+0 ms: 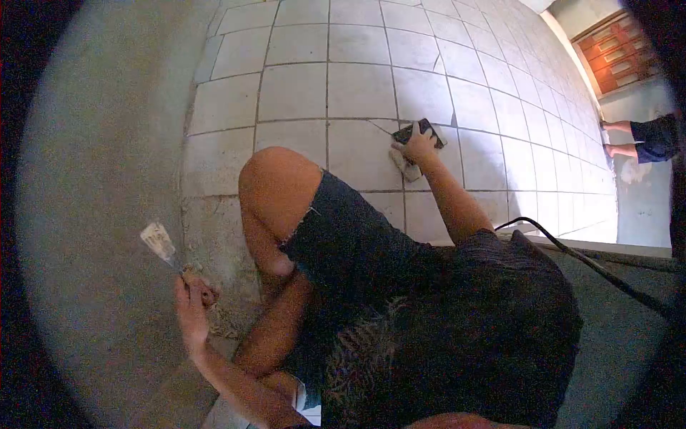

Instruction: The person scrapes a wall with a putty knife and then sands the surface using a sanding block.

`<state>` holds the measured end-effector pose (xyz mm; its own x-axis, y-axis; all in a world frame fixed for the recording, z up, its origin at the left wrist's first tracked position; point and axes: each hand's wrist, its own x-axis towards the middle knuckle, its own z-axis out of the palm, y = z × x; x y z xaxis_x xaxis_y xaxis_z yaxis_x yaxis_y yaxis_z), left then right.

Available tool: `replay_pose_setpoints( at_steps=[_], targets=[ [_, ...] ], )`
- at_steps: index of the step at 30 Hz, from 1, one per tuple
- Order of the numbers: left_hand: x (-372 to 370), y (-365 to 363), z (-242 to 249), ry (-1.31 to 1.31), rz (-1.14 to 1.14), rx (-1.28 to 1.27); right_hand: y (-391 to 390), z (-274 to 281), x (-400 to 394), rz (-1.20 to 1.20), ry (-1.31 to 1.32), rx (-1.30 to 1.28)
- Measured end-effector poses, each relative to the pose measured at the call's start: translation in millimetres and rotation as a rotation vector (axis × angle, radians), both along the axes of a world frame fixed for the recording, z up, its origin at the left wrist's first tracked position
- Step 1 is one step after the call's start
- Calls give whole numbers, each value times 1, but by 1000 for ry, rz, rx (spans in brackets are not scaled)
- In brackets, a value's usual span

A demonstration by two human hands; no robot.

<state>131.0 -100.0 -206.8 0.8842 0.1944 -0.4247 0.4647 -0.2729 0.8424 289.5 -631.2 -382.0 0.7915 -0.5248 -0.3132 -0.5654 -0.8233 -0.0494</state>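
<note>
My left hand (pixel 191 314) is closed around the handle of a putty knife (pixel 158 242), whose pale, smeared blade points up and left near the wall's lower edge. Over the white tiled floor (pixel 293 89), my right hand (pixel 420 146) grips a dark flat object (pixel 434 133) that lies against the tiles. Just below that hand is a crumpled greyish cloth or glove (pixel 407 168). My bent knee (pixel 282 171) rises between the two hands.
A black cable or hose (pixel 572 252) curves past my shoulder. At the far right are another person's legs (pixel 622 150), beside a wall with a reddish-brown wooden door or shutter (pixel 618 53). A plain grey surface (pixel 93 179) runs along the left.
</note>
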Motion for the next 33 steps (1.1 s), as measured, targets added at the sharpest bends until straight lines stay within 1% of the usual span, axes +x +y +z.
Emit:
replay_pose_setpoints(
  at_steps=[2, 3, 4, 6, 8, 9, 11, 12, 13, 14, 15, 16, 17, 18, 19, 20, 21, 23, 24, 25, 26, 27, 28, 29, 30, 31, 32, 33],
  targets=[
    [-1, -19, 12, 73, 26, 64, -20, -27, -4, -11, 17, 52],
    [-2, -18, 13, 71, 25, 69, -31, -40, -5, 56, 7, 92],
    [-4, -17, 10, 85, 33, 46, -33, -42, -5, 123, -6, 132],
    [-10, -13, 2, 90, 43, 23, -35, -45, -3, 164, 1, 141],
    [-16, -13, -3, 115, -11, 257, -38, -47, -2, 205, 12, 145],
    [-19, -15, -4, 111, -9, 256, -39, -48, -2, 230, 29, 139],
    [-18, -34, 11, 123, 99, 63, -40, -45, -2, 251, 42, 131],
    [-56, 27, -50, 119, 98, 63, -40, -39, -3, 271, 75, 123],
    [-89, 78, -108, 90, -52, -173, -39, -33, -4, 290, 107, 115],
    [-41, 140, -164, 61, -202, -408, -36, -23, -8, 289, 104, 116],
    [-84, 75, -105, 57, -204, -406, -34, -13, -13, 170, 16, 113],
    [-77, 20, -43, 97, -126, -162, -32, -6, -17, 52, -72, 109],
    [-19, -32, 20, 132, -47, 81, -32, -8, -21, 52, -79, 109],
    [-20, -32, 21, 131, -47, 83, -37, -13, -25, 12, -129, 25],
    [-21, -32, 21, 109, -87, 191, -44, -20, -29, -29, -178, -58],
    [-22, -32, 20, 86, -125, 299, -56, -37, -31, -29, -180, -57],
    [-25, -29, 16, 85, -124, 300, -71, -61, -30, -6, -209, -31],
    [-29, -27, 12, 105, -46, 170, -75, -67, -27, 21, -240, -3],
    [-30, -26, 11, 104, -43, 170, -78, -70, -26, 0, -190, -103],
    [-26, -37, 24, 165, -16, 187, -79, -68, -24, -22, -141, -201],
    [-24, -42, 30, 227, 11, 205, -81, -58, -22, -22, -144, -200],
    [-27, -40, 25, 226, 13, 207, -88, -46, -19, 103, -38, -173],
    [-31, -35, 13, 129, 1, 257, -95, -37, -10, 231, 64, -145],
    [-33, -31, 8, 33, -5, 308, -132, -57, 7, 485, 131, -172],
    [-34, -29, 12, 43, 6, 313, -146, -55, 17, 740, 209, -195],
    [-31, -29, 17, 67, -50, 269, -172, -51, 29, 337, 13, 475],
    [-29, -29, 20, 88, -113, 223, -155, 12, 34, 1006, 30, -118],
    [-29, -27, 20, 93, -119, 222, -152, 44, 45, 1053, 18, -143]
  ],
)
